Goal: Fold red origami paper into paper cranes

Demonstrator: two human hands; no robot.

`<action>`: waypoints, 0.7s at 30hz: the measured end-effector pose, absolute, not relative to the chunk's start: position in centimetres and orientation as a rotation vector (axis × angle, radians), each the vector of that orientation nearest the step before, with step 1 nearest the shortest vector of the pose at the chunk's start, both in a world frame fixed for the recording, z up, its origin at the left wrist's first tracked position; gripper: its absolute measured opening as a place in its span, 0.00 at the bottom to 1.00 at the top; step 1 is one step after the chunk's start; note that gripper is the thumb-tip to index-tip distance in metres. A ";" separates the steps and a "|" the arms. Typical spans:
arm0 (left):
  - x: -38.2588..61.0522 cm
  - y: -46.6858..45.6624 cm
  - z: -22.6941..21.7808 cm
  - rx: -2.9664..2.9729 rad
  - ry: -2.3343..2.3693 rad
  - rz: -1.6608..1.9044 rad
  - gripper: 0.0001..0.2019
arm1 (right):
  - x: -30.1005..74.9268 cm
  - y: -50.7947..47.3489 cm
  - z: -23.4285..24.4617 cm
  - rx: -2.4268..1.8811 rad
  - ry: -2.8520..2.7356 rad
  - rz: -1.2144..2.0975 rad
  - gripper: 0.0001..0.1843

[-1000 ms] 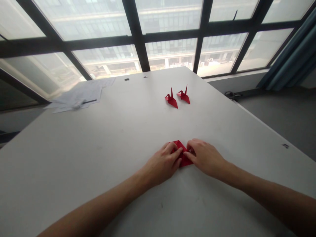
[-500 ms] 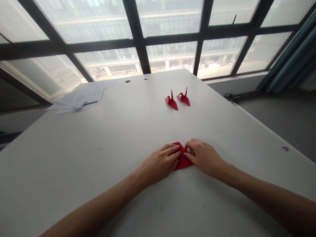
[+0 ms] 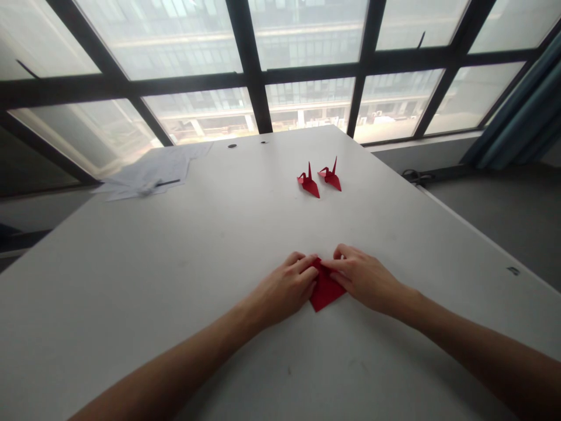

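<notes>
A folded piece of red origami paper (image 3: 325,292) lies on the white table, one corner pointing toward me. My left hand (image 3: 286,287) grips its left side, fingers bent over the edge and fingertips near the top corner. On the right side, my right hand (image 3: 367,278) has its fingers closed on the paper, with the index finger reaching to the upper part. Both hands cover parts of the paper's edges. Farther back stand two finished red paper cranes, a left one (image 3: 310,186) and a right one (image 3: 332,180).
White sheets of paper (image 3: 153,168) with a dark pen (image 3: 169,182) lie at the table's far left. The white table (image 3: 210,251) runs up to large windows. Along its right edge is a small dark mark (image 3: 513,271); a blue curtain (image 3: 512,111) hangs beyond.
The red paper's lower corner now shows pointing toward me, where a straighter edge was. My right fingers have stretched left toward the top corner, and my left fingers are more bent.
</notes>
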State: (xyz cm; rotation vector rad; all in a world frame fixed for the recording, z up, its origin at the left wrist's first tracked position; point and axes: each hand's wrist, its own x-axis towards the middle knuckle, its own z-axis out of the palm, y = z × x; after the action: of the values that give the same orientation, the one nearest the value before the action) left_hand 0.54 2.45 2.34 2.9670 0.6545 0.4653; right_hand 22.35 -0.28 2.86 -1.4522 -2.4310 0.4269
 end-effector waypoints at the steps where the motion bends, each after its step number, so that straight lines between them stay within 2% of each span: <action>1: 0.6 2.4 2.3 2.989 0.655 0.447 0.09 | 22.4 -0.3 2.9 -1.454 -2.426 0.431 0.14; 7: 0.6 2.4 2.3 3.048 0.671 0.375 0.10 | 24.4 1.4 3.9 -1.449 -2.184 0.746 0.15; 11: 0.4 2.1 2.2 3.097 0.730 0.323 0.17 | 25.8 2.6 4.0 -1.483 -2.063 0.758 0.11; 15: 0.2 2.1 1.8 3.067 0.766 0.351 0.18 | 26.2 1.3 2.8 -1.322 -2.114 0.782 0.08; 21: 0.2 2.5 1.7 3.078 0.584 0.371 0.18 | 27.9 -1.3 1.2 -1.090 -2.363 0.615 0.20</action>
State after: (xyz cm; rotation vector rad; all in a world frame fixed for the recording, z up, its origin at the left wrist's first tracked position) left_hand 0.23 2.51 1.70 3.0777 0.5845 0.3708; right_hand 27.94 -1.29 1.21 -1.0900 -2.3634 0.6146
